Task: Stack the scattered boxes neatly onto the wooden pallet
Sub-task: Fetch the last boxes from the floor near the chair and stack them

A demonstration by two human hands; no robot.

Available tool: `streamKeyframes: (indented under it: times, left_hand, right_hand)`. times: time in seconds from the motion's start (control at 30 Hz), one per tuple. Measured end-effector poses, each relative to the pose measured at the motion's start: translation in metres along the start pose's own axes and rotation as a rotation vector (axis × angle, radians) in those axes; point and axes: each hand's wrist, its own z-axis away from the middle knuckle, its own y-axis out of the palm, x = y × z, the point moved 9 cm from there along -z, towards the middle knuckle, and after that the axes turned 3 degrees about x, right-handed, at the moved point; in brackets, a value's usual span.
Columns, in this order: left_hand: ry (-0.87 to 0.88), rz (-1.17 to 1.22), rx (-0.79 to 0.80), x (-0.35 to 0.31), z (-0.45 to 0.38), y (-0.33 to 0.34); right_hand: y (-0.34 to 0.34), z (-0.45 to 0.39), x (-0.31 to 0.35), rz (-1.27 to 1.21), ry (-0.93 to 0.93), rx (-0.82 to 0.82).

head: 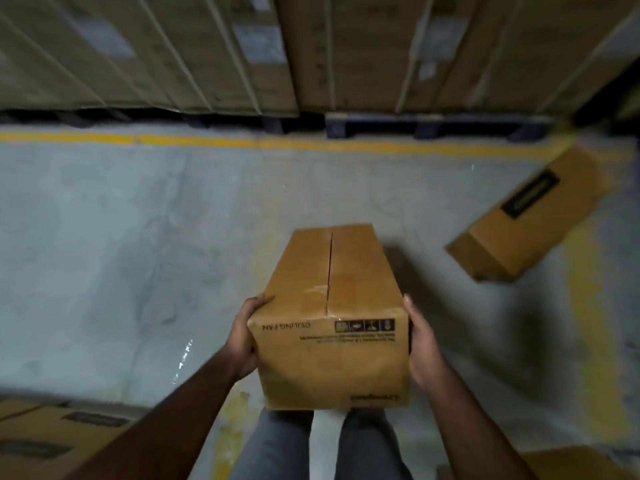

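Held a long cardboard box (332, 317) lengthwise between both hands, above the legs in grey jeans (318, 445), near the 6 o'clock part of the view. Left hand (244, 337) pressed against the box's left side at the near end, thumb hooked over the top edge, fingers curled round the corner. Right hand (420, 341) laid against the right side, fingers fairly straight along the wall, thumb tip at the top edge. Read "CEILING FAN" upside down on the near face, beside a row of handling symbols; top seam ran straight away toward 12 o'clock. Lay a second box (523, 216) of the same kind on the concrete floor (121, 254) at 2 o'clock, tilted askew, well apart from the held one, a dark label on its top. Showed more cartons (45, 434) at 8 o'clock in the lower left corner, and part of another carton (568, 462) at 5 o'clock. Ran a yellow floor line (207, 141) across at 12 o'clock, in front of tall strapped cartons (207, 46) standing on dark pallets (433, 124). Blurred throughout; could not tell whether any pallet there was wooden.
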Motion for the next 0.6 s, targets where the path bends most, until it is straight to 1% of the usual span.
streamKeyframes:
  times: [0.07, 0.2, 0.27, 0.33, 0.43, 0.6]
  left_hand:
    - [0.105, 0.041, -0.006, -0.028, 0.045, 0.007]
    - [0.284, 0.056, -0.067, -0.075, 0.115, -0.007]
    - [0.349, 0.062, -0.121, -0.09, 0.138, -0.023]
    - [0.392, 0.108, -0.18, -0.104, 0.152, -0.049]
    - [0.443, 0.174, -0.221, -0.126, 0.164, -0.096]
    - [0.48, 0.269, -0.317, -0.166, 0.18, -0.205]
  right_hand:
    - [0.05, 0.029, 0.031, 0.136, -0.006, 0.064]
    - [0.125, 0.061, 0.086, 0.577, -0.145, 0.031]
    - [0.166, 0.066, 0.098, 0.726, -0.198, 0.048]
    - [0.209, 0.065, 0.102, 0.806, -0.23, 0.076]
    - [0.272, 0.051, 0.097, 0.872, -0.257, 0.094]
    - [0.402, 0.014, 0.062, 0.99, -0.259, 0.169]
